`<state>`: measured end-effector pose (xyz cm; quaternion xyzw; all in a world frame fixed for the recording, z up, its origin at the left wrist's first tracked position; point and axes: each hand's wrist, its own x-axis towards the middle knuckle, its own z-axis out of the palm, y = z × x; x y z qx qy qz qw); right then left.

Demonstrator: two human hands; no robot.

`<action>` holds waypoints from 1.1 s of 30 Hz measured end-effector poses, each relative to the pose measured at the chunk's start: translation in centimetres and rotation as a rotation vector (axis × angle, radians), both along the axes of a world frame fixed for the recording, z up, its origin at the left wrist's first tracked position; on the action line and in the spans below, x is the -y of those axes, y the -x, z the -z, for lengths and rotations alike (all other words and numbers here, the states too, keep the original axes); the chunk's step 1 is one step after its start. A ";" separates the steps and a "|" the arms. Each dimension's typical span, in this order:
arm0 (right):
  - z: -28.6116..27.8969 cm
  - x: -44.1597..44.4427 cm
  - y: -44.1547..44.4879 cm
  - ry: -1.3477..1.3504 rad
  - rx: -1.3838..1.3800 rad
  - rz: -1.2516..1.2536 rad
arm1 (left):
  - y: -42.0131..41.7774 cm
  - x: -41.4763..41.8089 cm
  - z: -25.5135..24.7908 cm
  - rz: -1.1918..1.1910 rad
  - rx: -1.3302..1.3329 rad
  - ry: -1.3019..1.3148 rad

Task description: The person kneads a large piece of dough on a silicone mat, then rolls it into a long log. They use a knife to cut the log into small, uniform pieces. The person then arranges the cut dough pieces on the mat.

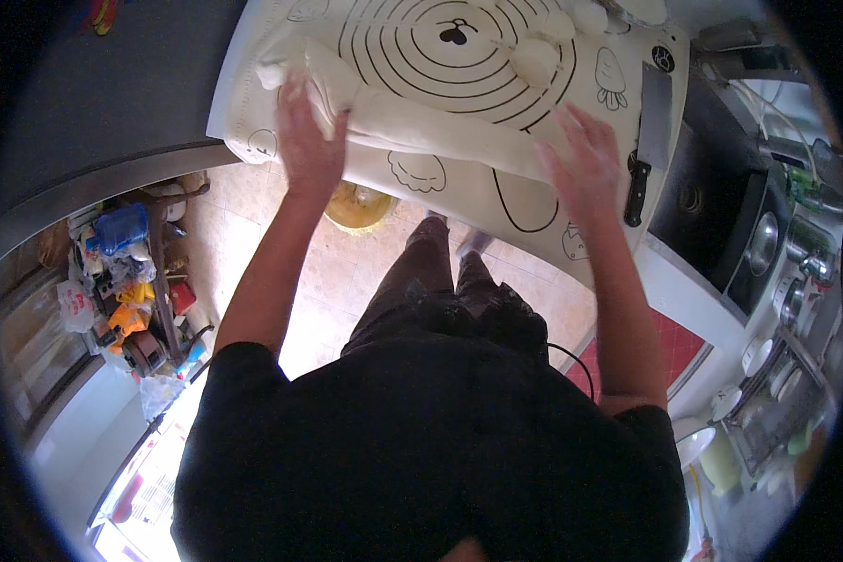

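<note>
A long roll of pale dough (435, 133) lies across the near part of a printed pastry mat (527, 193) marked with dark rings. My left hand (312, 137) is at the roll's left part, fingers spread and blurred, with a folded flap of dough beside its fingertips. Near the roll's right end is my right hand (583, 158), its fingers apart and also blurred; whether it touches the dough I cannot tell. A cleaver (653, 119) with a black handle rests on the mat's right side. Paler patches, perhaps flour or dough, show on the rings at the upper right.
Left of the mat is a dark countertop (112, 91). A dark cooktop (709, 204) adjoins on the right, with pots and dishes beyond. Below the table edge, a yellow round container (358, 207) stands on the tiled floor. A cluttered shelf (161, 281) is at the left.
</note>
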<state>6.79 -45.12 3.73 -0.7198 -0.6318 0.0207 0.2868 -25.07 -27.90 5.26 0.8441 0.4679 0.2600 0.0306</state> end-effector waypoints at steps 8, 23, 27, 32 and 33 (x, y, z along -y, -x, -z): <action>3.0 1.6 11.1 0.244 0.111 -0.054 | -3.7 3.6 2.4 0.515 -0.341 0.248; 5.3 -0.5 1.1 0.296 0.293 0.545 | -7.7 -8.7 5.2 0.585 -0.357 0.122; 2.7 10.1 12.0 0.357 0.039 0.390 | 3.4 -1.9 1.6 0.654 -0.365 0.365; 3.5 4.1 3.5 0.334 0.279 0.426 | 1.2 -5.9 4.1 0.528 -0.385 0.312; 4.2 1.8 -0.3 0.200 0.302 0.465 | -1.5 -8.4 4.3 0.482 -0.359 0.270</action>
